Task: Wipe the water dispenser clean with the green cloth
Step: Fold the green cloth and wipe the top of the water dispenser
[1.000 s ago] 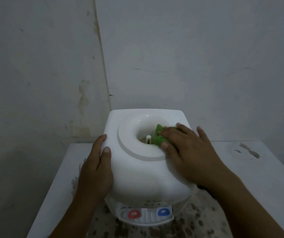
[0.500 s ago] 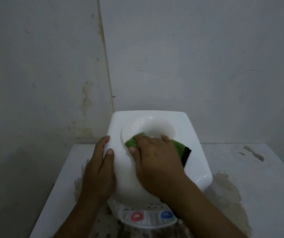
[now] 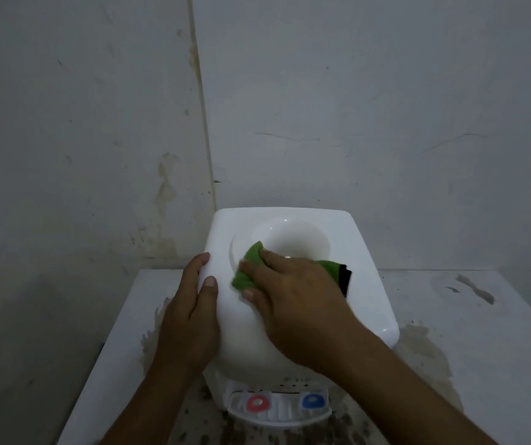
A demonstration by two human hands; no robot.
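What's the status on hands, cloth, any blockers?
Left hand braces the dispenser side. Right hand presses the green cloth on the top's left rim. Nothing in the way.

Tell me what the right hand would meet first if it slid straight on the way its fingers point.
Likely the left hand: the right hand, pressing the green cloth, points left across the dispenser's top, though it might pass just beyond the thumb.

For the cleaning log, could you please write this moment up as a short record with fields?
Setting: white table against a stained wall
Appliance: white water dispenser, red tap and blue tap at front
Cloth: green cloth, on the near left rim of the top recess
Right hand: presses the cloth flat on the top
Left hand: rests on the dispenser's left side, steadying it
Table state: dark stains around the base
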